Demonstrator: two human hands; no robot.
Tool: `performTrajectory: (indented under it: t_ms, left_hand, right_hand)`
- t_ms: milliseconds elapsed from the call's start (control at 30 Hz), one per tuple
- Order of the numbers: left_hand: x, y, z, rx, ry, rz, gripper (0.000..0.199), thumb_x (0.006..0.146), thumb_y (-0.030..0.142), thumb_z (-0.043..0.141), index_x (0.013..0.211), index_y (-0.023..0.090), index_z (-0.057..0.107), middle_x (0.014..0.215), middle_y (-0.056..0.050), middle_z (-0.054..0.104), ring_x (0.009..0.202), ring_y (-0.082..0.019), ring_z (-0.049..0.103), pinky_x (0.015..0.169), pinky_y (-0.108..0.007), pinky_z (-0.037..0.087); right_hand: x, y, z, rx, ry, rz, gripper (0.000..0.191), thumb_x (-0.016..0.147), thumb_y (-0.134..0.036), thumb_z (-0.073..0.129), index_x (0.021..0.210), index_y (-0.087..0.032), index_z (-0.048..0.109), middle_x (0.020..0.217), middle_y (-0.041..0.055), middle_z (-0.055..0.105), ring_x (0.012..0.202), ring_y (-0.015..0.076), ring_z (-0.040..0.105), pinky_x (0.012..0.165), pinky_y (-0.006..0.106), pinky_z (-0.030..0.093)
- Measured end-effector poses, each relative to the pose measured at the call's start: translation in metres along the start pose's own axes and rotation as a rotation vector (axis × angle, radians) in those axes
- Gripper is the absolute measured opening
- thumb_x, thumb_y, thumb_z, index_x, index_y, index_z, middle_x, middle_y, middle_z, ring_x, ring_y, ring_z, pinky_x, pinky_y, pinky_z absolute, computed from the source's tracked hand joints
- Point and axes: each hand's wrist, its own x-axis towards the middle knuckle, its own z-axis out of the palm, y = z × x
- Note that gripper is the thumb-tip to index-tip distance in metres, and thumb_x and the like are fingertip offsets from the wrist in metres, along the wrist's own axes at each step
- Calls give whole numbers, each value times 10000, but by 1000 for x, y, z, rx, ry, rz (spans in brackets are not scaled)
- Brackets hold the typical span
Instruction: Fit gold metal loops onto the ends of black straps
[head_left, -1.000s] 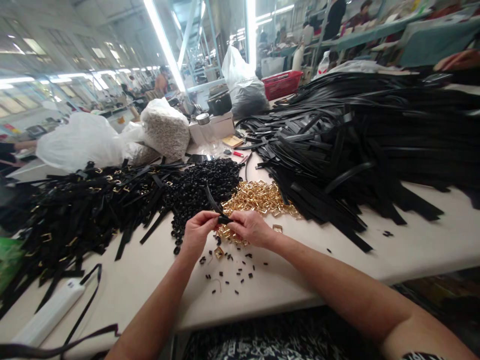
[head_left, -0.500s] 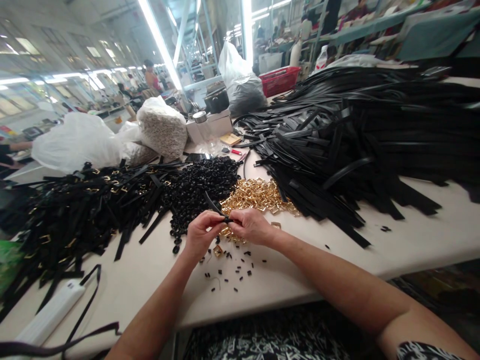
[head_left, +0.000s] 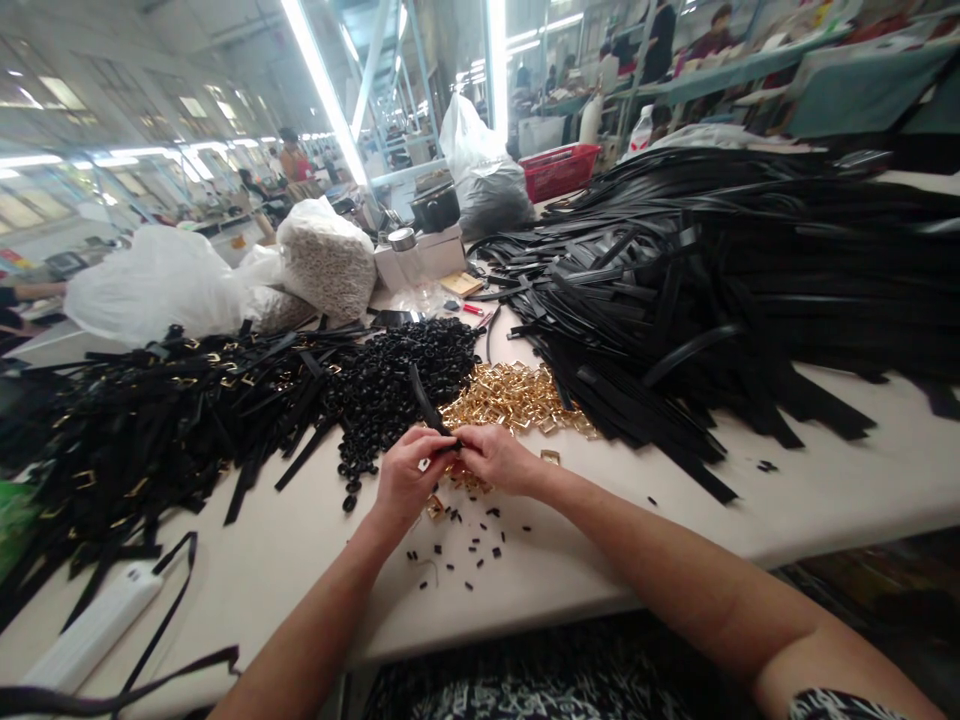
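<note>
My left hand [head_left: 409, 470] and my right hand [head_left: 495, 458] meet over the table, both pinching one black strap [head_left: 424, 400]. The strap's free end sticks up and away to the left, and the part between my fingertips is mostly hidden. A gold buckle [head_left: 435, 507] hangs or lies just below my left fingers; I cannot tell whether it is on the strap. Behind my hands lie a heap of gold buckles [head_left: 514, 395] and a heap of small black loops [head_left: 405, 370]. Tiny black pieces [head_left: 474, 548] are scattered nearer to me.
Long black straps [head_left: 675, 300] are piled at the right. Straps with gold buckles [head_left: 187, 400] heap up at the left. Plastic bags [head_left: 326, 260], a red basket [head_left: 559, 172] and a jar [head_left: 405, 250] stand at the back. A white power strip [head_left: 97, 620] lies front left.
The strap's free end stands up higher above my left fingers. Both hands stay together in nearly the same place, and the view has tilted slightly.
</note>
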Motion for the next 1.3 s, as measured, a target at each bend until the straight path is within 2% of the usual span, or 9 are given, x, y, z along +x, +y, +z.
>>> performTrajectory:
  t_ms: [200,300,433,500,600,767,967,1167,1300]
  left_hand:
    - [1,-2,2,-109,-25,-48,158,813,238,640,934,244,741,938,-54,672,881,-186,628,813,-314,512]
    - [2,-4,2,-378,-27,-224,139,787,283,680,895,205,716,881,-42,672,817,-170,625,757,-296,514]
    - [2,-10,-4,-715,-76,-466,293,697,304,772,952,190,684,780,-3,646,630,-105,564,591,-227,473]
    - [2,-12,-8,-783,-166,-478,414,651,290,806,1032,186,682,756,-2,644,582,-90,529,546,-214,442]
    - [0,-11,-12,-780,-263,-446,390,633,276,819,987,156,712,694,-5,632,549,-81,493,522,-212,410]
    - [-2,-2,-6,-903,-161,-498,341,571,271,842,867,159,715,602,21,595,501,-70,455,479,-198,363]
    - [-4,7,4,-1086,-21,-570,397,561,262,844,917,165,700,627,22,612,501,-50,458,479,-165,360]
    - [-7,4,6,-1072,51,-572,423,567,238,843,968,195,715,710,5,647,592,-83,546,546,-184,434]
    - [-8,2,6,-968,45,-543,376,674,353,787,975,136,728,614,0,607,520,-73,503,500,-187,403]
  right_hand:
    - [0,0,-2,64,39,58,179,846,-206,572,674,-161,593,608,-30,569,562,93,484,547,209,358]
    - [0,2,-4,292,72,140,198,860,-289,571,723,-153,614,630,-11,608,561,97,549,540,205,419]
    - [-2,0,-10,692,-112,193,297,825,-439,623,830,-141,627,711,9,660,572,102,619,566,222,506]
    - [-4,-3,-11,765,-228,213,330,806,-471,648,823,-141,629,708,10,667,565,96,625,552,211,511]
    - [-6,-6,-13,807,-319,246,353,778,-485,685,831,-139,641,685,9,672,544,90,623,513,188,495]
    - [-7,-11,-16,831,-346,262,416,736,-537,705,795,-131,640,659,5,659,525,84,616,505,177,491]
    - [-5,-11,-18,790,-309,275,379,723,-492,706,796,-132,614,640,3,649,506,85,595,480,182,480]
    - [-4,-9,-12,576,-185,285,149,769,-306,597,736,-164,565,548,-45,569,438,74,517,426,174,406]
    - [-3,-10,-8,306,-4,235,109,770,-204,534,671,-166,559,518,-61,490,451,66,441,433,176,327]
